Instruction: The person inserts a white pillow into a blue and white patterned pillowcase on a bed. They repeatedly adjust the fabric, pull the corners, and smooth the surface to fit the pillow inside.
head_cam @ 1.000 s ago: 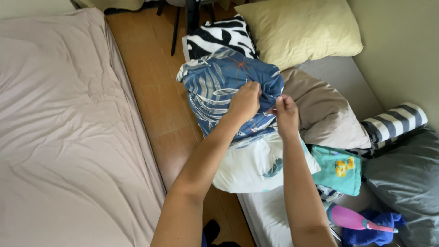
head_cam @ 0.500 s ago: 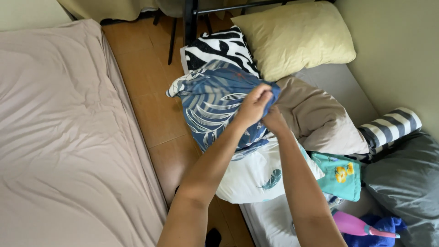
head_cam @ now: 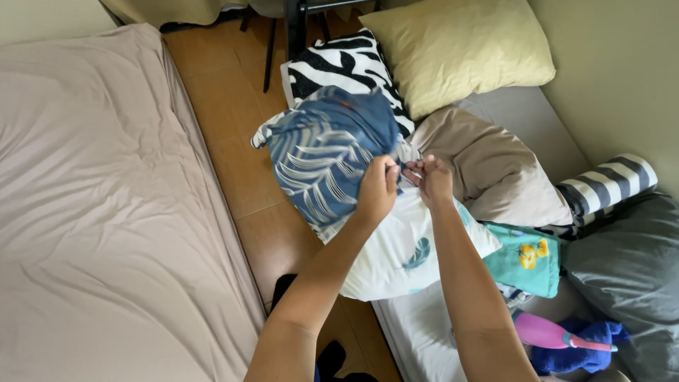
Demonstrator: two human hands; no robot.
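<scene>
Two bare hands meet at the edge of one blue pillowcase printed with pale leaf fronds [head_cam: 325, 159]: the left hand [head_cam: 377, 189] is curled with fingers pinching the cloth, and the right hand [head_cam: 431, 178] pinches the same edge just beside it, the fingertips of both nearly touching. The pillowcase hangs bunched above a heap of pillows: one black-and-white zebra-striped pillow [head_cam: 339, 67], one pale yellow pillow [head_cam: 460, 53], one beige pillow [head_cam: 495, 170], one white pillow with small feather prints [head_cam: 403, 247], one teal cushion with yellow flowers [head_cam: 527, 258] and one grey-and-white striped bolster [head_cam: 608, 185]. A dark grey cushion [head_cam: 629, 276] lies at the right. One pink plastic handle [head_cam: 548, 332] rests on a blue cloth [head_cam: 580, 350]. A wide mattress under a wrinkled beige sheet [head_cam: 92, 212] fills the left, with a strip of brown wooden floor [head_cam: 233, 120] between it and the heap.
</scene>
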